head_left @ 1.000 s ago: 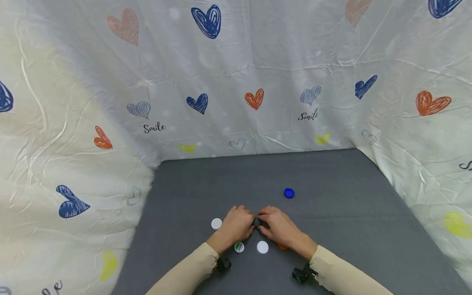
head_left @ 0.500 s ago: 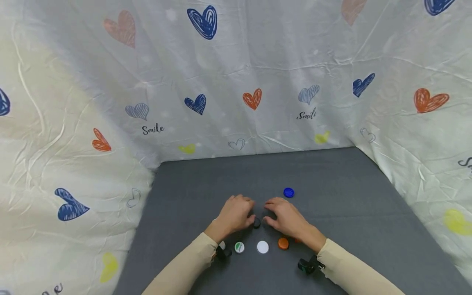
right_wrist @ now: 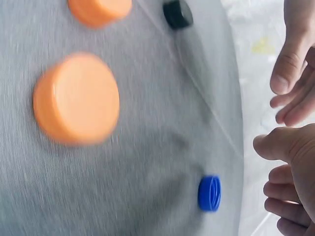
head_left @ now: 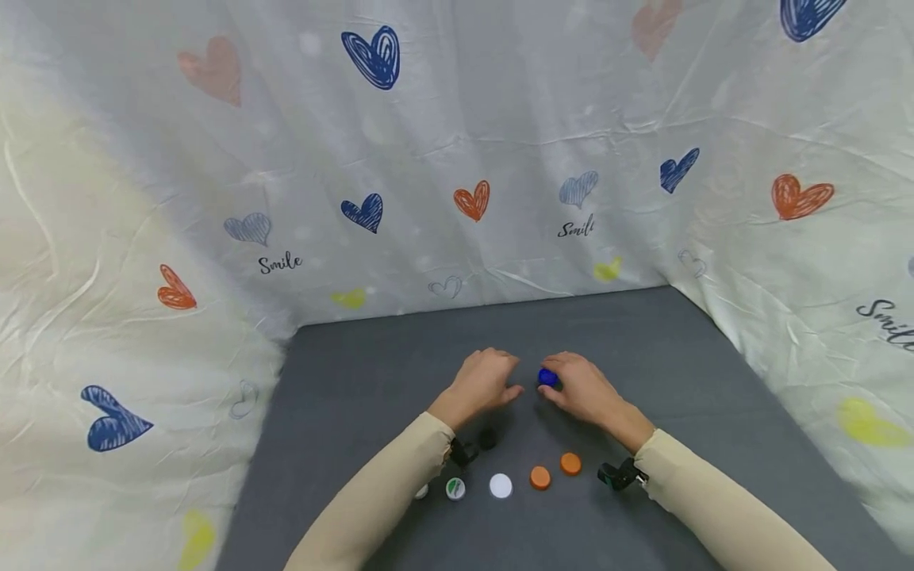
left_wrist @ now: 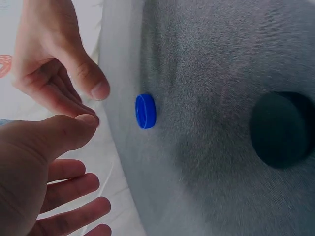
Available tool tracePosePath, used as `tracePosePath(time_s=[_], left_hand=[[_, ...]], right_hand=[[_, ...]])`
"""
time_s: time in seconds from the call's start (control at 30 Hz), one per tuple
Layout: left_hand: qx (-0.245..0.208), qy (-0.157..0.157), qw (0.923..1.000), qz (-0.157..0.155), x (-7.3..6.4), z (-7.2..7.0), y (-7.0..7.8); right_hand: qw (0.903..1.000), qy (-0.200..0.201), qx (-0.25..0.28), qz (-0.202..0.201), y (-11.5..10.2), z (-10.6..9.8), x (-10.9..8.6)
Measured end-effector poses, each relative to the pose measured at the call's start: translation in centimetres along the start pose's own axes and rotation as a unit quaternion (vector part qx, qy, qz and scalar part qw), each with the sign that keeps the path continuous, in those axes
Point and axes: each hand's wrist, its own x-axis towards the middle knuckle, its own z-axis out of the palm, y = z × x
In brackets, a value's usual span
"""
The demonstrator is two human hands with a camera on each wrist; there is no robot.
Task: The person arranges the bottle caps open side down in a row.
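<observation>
A blue bottle cap [head_left: 547, 377] lies on the grey cloth with its hollow side up. My right hand [head_left: 581, 386] hovers close over it, thumb and fingers parted, and the cap shows between them in the head view. Both wrist views show the cap down on the cloth, apart from the fingers. To its left my left hand [head_left: 484, 382] is held above the cloth with relaxed fingers and nothing in it. Nearer the body, a black bottle cap [head_left: 488, 438] sits by the left wrist.
Toward the front lie two orange caps [head_left: 539, 477], a white cap [head_left: 501, 486] and a white cap with a green print [head_left: 455, 488]. Another white cap [head_left: 421, 492] is mostly hidden by the left sleeve. A heart-printed curtain [head_left: 428, 159] hangs behind the table.
Both hands have left the black cap and moved forward. The right hand has come over the blue cap, with the left hand following it. The orange caps have come into full view.
</observation>
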Motion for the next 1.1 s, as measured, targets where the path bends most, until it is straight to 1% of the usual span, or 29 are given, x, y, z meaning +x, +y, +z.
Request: tracePosePath(time_s=[0.13,0.3,0.4,0.53,0.6,0.73,0.97,1.1], left_hand=[[-0.013,-0.027,0.9995,-0.007,1.6,0.9,0.4],[-0.022,-0.063,0.9975,-0.022,3.4,1.9,1.0],[-0.027,-0.075,0.9963,-0.031,4.4,2.3,1.3],[-0.036,-0.088,0.9946,-0.041,5.4,3.0,1.7],[-0.037,-0.096,0.9937,-0.045,5.8,3.4,1.9],[-0.037,-0.102,0.993,-0.046,6.1,4.1,2.3],[-0.038,-0.13,0.9882,-0.071,6.4,4.9,2.6],[-0.032,-0.133,0.9879,-0.073,6.5,5.3,2.7]], right_hand=[[0.9997,-0.011,-0.014,0.016,1.3,0.0,0.0],[0.9991,-0.019,-0.017,0.034,2.5,0.3,-0.3],[0.999,-0.019,-0.017,0.036,3.0,0.6,-0.4],[0.999,-0.024,-0.012,0.036,3.5,0.9,-0.4],[0.9988,-0.03,-0.012,0.037,3.7,1.1,-0.3],[0.9984,-0.037,-0.01,0.041,3.9,1.7,0.0],[0.9967,-0.061,0.01,0.052,4.1,2.7,0.7],[0.9967,-0.058,0.01,0.055,3.9,3.0,0.7]])
